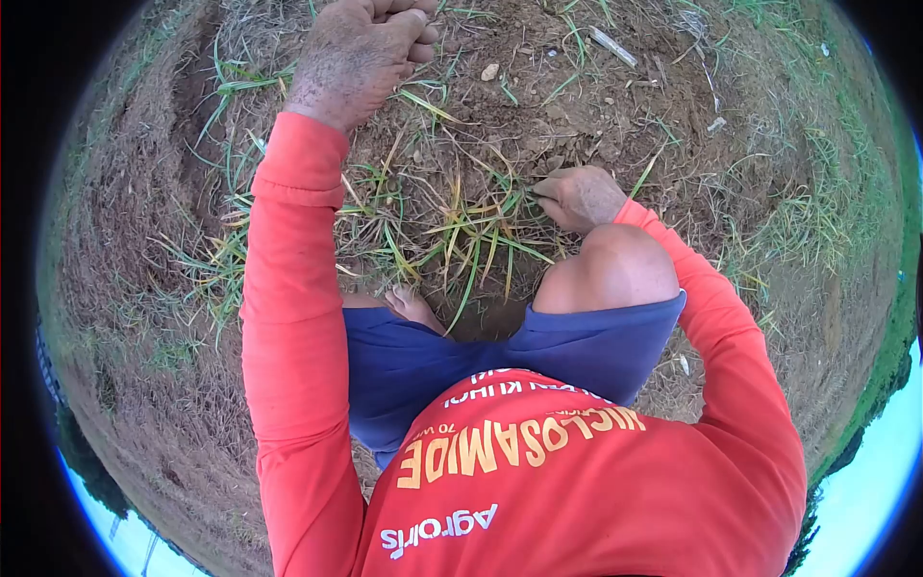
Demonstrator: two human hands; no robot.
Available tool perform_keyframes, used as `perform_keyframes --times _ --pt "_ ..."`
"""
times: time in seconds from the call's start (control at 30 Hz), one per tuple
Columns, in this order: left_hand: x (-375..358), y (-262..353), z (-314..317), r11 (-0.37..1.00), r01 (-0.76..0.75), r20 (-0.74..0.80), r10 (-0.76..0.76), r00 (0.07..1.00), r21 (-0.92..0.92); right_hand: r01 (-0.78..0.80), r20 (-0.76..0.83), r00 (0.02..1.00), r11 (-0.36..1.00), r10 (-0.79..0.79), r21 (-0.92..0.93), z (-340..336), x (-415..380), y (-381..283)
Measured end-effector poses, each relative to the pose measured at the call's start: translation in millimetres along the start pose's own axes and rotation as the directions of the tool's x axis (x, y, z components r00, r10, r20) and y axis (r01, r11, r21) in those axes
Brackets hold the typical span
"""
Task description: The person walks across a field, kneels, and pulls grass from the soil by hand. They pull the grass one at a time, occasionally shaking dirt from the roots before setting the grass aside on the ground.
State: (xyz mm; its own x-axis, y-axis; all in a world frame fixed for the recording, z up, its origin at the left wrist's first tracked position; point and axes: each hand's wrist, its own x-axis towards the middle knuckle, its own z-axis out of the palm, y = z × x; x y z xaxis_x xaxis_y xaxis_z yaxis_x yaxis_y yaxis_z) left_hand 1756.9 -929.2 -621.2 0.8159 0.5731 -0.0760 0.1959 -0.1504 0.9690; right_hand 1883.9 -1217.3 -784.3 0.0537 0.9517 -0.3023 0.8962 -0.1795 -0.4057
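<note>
My left hand (361,60) is stretched forward at the top of the view, over the soil. Its fingers are curled closed, and whatever is inside them is hidden. My right hand (581,198) is low to the ground just beyond my knee, thumb and fingers pinched together. The fingertips meet the edge of a tuft of green and yellowing grass-like leaves (490,219), but I cannot make out what they grip. Another leafy clump (385,236) grows left of that tuft, below my left hand.
My bent knee (615,269) is close beside my right forearm, and a bare foot (413,306) shows beneath me. Dry brown soil (577,125) carries scattered green blades, a pale stick (613,46) and a small stone (490,72). More grass (808,226) grows at the right.
</note>
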Motion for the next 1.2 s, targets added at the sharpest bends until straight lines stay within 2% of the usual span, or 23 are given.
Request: perform_keyframes --times 0.03,0.07,0.1,0.17,0.27,0.37,0.4,0.5,0.57,0.6,0.67,0.8,0.87,1.0,1.17,1.2 --pt "-6.5 7.3 -3.0 0.999 0.017 -0.03 -0.018 0.999 -0.03 0.001 -0.072 0.997 1.0 0.002 0.03 4.6 -0.2 -3.9" --pt "-12.3 14.0 -6.9 0.997 0.038 -0.027 -0.036 0.999 0.06 0.002 -0.143 0.99 0.998 0.007 0.061 8.5 -2.2 -8.4" --pt "-11.3 8.8 -9.8 0.997 0.05 -0.028 -0.048 0.998 0.063 0.002 -0.212 0.977 0.996 0.018 0.094 12.1 -5.5 -13.7" --pt "-4.9 2.3 -11.7 0.996 0.064 -0.019 -0.063 0.998 0.067 0.003 -0.269 0.963 0.996 0.02 0.084 14.8 -3.6 -24.0" --pt "-12.2 11.1 -10.0 0.991 -0.01 0.031 0.006 0.999 0.131 0.029 -0.395 0.919 0.999 -0.014 0.032 30.7 5.7 -29.5" --pt "-14.4 12.8 -9.0 0.985 -0.05 0.071 0.039 0.997 0.166 0.077 -0.399 0.911 0.995 -0.098 -0.069 39.7 13.9 -29.2" --pt "-15.3 12.7 -9.8 0.985 -0.026 0.063 0.016 0.998 0.172 0.041 -0.37 0.927 0.998 -0.057 -0.05 42.3 14.7 -30.5" --pt "-16.9 14.0 -12.0 0.985 0.001 0.046 -0.009 0.999 0.17 -0.201 -0.391 0.904 0.979 0.171 -0.037 39.9 19.0 -45.3" --pt "-23.3 15.4 -17.4 0.986 -0.027 0.061 0.018 0.998 0.162 -0.073 -0.374 0.927 0.993 0.034 -0.09 50.0 20.4 -33.7" --pt "-23.1 14.3 -19.8 0.99 0.03 0.058 -0.039 0.998 0.14 -0.009 -0.365 0.93 0.993 -0.034 -0.115 55.6 20.8 -27.3" --pt "-20.6 12.0 -24.1 0.985 0.145 0.054 -0.151 0.987 0.096 -0.097 -0.354 0.933 0.993 0.066 -0.07 52.7 19.9 -30.8" --pt "-32.3 17.0 -33.2 0.991 0.031 0.034 -0.036 0.999 0.13 -0.21 -0.413 0.894 0.976 0.172 -0.048 43.9 21.1 -49.3" --pt "-33.8 22.5 -30.6 0.983 0.023 0.012 -0.026 1.0 0.184 -0.122 -0.399 0.911 0.992 0.102 -0.025 52.7 25.0 -37.3" --pt "-23.3 8.8 -28.7 0.99 0.023 0.062 -0.031 0.998 0.136 -0.019 -0.35 0.936 0.999 0.027 0.025 46.0 22.2 -28.8" --pt "-27.2 8.3 -34.6 0.984 -0.038 0.057 0.028 0.998 0.176 -0.04 -0.446 0.888 0.986 0.11 0.163 54.1 10.0 -23.5" --pt "-26.4 8.8 -37.0 0.988 -0.01 0.056 0.001 0.998 0.157 -0.055 -0.454 0.879 0.977 0.144 0.204 53.6 9.1 -25.0"
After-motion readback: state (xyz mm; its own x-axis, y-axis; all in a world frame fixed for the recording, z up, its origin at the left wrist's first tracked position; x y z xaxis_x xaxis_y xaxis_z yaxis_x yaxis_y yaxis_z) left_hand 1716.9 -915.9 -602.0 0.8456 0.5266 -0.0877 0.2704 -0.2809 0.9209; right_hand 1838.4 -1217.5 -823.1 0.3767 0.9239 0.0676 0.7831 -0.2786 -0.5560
